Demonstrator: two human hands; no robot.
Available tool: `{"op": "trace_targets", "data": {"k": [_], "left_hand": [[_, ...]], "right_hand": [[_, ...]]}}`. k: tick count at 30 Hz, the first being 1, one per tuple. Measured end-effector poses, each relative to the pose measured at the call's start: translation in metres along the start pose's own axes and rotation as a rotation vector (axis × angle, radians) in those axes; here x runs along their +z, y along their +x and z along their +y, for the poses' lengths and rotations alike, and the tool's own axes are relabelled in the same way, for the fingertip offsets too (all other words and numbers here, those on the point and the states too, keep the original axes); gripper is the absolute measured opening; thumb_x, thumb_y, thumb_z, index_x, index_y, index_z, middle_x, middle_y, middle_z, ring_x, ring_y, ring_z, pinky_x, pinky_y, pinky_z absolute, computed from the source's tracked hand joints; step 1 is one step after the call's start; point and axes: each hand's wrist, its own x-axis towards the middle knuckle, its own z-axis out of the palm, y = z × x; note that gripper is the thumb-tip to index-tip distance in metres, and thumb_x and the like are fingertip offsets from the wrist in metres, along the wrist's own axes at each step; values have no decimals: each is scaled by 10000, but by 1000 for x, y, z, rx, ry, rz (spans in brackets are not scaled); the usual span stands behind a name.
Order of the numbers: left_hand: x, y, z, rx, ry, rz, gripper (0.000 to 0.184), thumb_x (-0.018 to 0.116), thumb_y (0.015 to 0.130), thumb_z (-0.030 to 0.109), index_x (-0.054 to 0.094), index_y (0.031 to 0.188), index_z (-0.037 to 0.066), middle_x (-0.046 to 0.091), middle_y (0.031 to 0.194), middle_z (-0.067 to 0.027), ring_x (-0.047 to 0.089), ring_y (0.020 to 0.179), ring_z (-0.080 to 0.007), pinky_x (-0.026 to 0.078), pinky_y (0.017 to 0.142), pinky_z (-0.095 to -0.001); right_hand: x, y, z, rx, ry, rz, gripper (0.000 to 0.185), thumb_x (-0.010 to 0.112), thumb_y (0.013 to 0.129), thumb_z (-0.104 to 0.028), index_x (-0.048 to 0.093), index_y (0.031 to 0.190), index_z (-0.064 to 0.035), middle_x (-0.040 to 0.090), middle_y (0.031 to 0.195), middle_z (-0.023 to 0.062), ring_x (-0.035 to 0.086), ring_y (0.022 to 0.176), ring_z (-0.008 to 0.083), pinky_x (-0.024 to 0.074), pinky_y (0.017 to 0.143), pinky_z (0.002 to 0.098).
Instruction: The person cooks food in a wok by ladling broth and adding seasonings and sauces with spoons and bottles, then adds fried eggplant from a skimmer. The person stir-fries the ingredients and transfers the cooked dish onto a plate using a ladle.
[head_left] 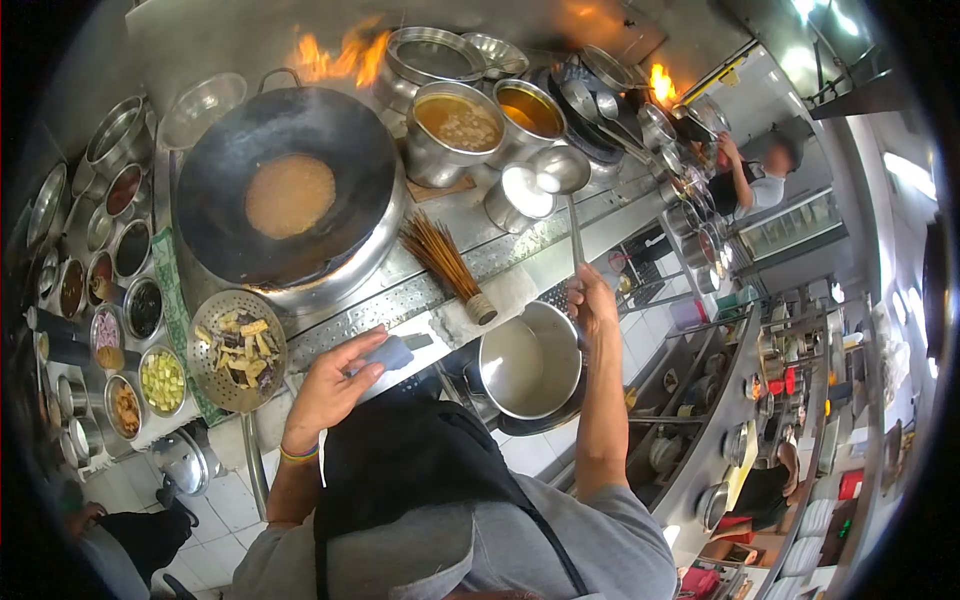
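My right hand (596, 297) is closed around the handle of a ladle (577, 235). Its bowl is raised beside a metal pot (520, 197) with white contents. My left hand (335, 388) is at the counter's front edge, thumb and fingers closed on a small grey-blue block-like thing (389, 354); its kind is unclear. Left of that hand, a perforated skimmer (205, 375) holds browned pieces of food (245, 350). A large black wok (350, 160) contains bubbling brownish liquid (290, 195). A bamboo wok brush (440, 262) lies between the wok and the ladle.
Flames (340, 55) rise behind the wok. Two pots of brown liquid (458, 118) and orange liquid (530, 108) stand at the back. Ingredient containers (163, 380) crowd the left side. A large pot (530, 360) sits below the counter edge. Another person (765, 180) works farther right.
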Motion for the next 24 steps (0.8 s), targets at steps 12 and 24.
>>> {"op": "trace_targets", "data": {"k": [12, 24], "left_hand": [[-6, -12, -1, 20, -38, -9, 421, 663, 951, 67, 580, 1353, -28, 593, 1413, -149, 590, 1247, -207, 512, 992, -341], [-16, -53, 21, 71, 150, -112, 422, 625, 1000, 239, 584, 1369, 39, 645, 1325, -185, 624, 1225, -307, 472, 1034, -383]], "right_hand": [[24, -69, -27, 235, 396, -309, 183, 559, 1028, -271, 515, 1021, -94, 573, 767, 31, 416, 409, 66, 367, 296, 257], [195, -100, 17, 197, 64, -700, 540, 578, 929, -101, 445, 1442, 6, 539, 789, 20, 400, 431, 39, 304, 307, 201]]}}
